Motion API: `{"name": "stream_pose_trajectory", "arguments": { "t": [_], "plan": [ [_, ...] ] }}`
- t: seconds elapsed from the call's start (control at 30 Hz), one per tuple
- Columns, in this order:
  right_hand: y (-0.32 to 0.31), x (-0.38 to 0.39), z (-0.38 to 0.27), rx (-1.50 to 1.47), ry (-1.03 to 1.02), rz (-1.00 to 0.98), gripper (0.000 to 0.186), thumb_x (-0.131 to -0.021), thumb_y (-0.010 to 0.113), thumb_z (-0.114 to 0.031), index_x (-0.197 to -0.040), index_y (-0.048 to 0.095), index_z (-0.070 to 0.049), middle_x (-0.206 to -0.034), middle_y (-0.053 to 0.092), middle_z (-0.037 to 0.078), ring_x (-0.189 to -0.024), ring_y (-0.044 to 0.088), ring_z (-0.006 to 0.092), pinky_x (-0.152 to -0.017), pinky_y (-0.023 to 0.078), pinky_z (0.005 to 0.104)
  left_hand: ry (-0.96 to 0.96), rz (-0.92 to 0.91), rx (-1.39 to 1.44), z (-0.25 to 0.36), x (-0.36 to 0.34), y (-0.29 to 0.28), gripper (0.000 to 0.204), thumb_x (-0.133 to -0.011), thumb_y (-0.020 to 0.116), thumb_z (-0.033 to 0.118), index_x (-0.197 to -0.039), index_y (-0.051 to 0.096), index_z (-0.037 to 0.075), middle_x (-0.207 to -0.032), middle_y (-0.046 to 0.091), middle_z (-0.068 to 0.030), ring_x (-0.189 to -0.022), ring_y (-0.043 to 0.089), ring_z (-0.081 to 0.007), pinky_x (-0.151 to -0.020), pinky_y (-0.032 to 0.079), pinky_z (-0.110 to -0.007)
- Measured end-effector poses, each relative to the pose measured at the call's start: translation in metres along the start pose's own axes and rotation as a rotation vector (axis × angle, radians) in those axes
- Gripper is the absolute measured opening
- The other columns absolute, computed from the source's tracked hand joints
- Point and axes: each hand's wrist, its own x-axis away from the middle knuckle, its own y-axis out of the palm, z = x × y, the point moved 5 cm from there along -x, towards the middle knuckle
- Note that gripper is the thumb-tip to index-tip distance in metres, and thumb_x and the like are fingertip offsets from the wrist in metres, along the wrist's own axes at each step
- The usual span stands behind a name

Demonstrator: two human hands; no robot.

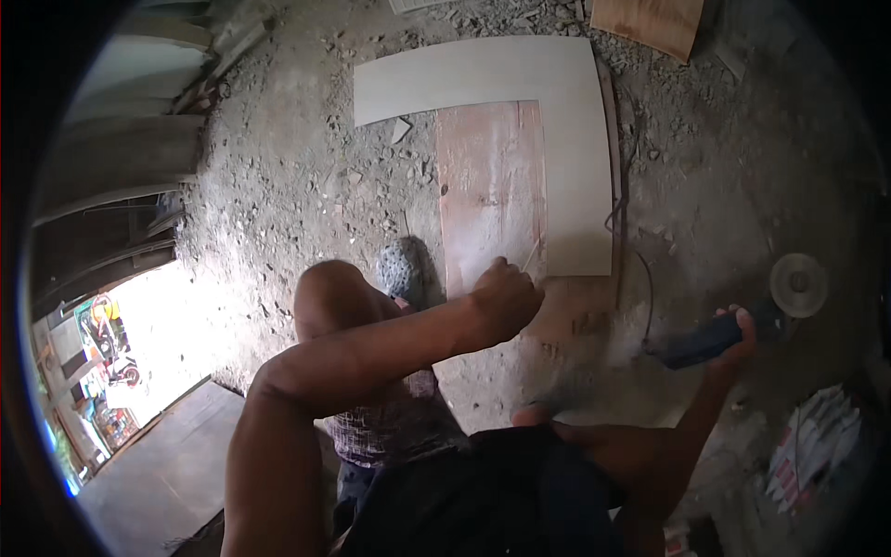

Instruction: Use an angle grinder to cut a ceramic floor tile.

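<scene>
My right hand (740, 342) is wrapped round the blue body of an angle grinder (694, 343), held off to the right. Its round disc (798, 285) points away from me. My left hand (508, 299) is closed over the near end of a dusty reddish wooden board (489, 186). A thin pale sliver stands up beside its fingers; what they grip is too small to name. On that board lies a white L-shaped sheet (577, 176), its long arm running toward me and its other arm reaching left at the far end.
A dark cord (650, 288) runs along the floor right of the sheet. Rubble covers the ground (288, 176). A plywood piece (647, 26) lies at the far right, a white sack (815, 450) at the lower right. A grey panel (167, 469) lies near a bright opening at left.
</scene>
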Motion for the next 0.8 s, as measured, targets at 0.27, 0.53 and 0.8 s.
{"name": "stream_pose_trajectory", "arguments": {
  "t": [0.27,0.53,0.8],
  "plan": [
    [-0.006,0.041,-0.006,0.040,-0.091,0.269,0.030,-0.088,0.066,-0.026,-0.105,0.065,-0.001,-0.088,0.065,0.011,-0.088,0.065,0.0238,-0.079,0.052,0.0384,0.054,0.015,0.472,-0.026,0.009,0.014,0.040,-0.093,0.063,0.032,-0.124,0.059,0.006,-0.110,0.069,-0.0158,-0.102,0.068,-0.0323,-0.092,0.049,-0.047],
    [0.065,0.106,-0.256,0.158,-0.412,0.056,0.023,-0.093,0.059,-0.019,-0.106,0.065,-0.002,-0.102,0.066,0.008,-0.095,0.062,0.0220,-0.086,0.052,0.0374,-0.153,0.615,1.299,-0.056,0.192,-0.018,0.038,-0.094,0.066,0.019,-0.128,0.061,0.003,-0.110,0.069,-0.0117,-0.101,0.066,-0.0186,-0.090,0.052,-0.033],
    [0.154,0.198,-0.474,-0.161,-0.278,0.094,0.032,-0.092,0.059,-0.028,-0.110,0.064,-0.003,-0.102,0.066,0.012,-0.098,0.063,0.0262,-0.087,0.051,0.0416,-0.801,0.627,1.942,-0.090,0.527,0.050,0.037,-0.094,0.065,0.020,-0.124,0.058,-0.002,-0.103,0.070,-0.0105,-0.089,0.068,-0.0147,-0.080,0.054,-0.032]
  ]
}}
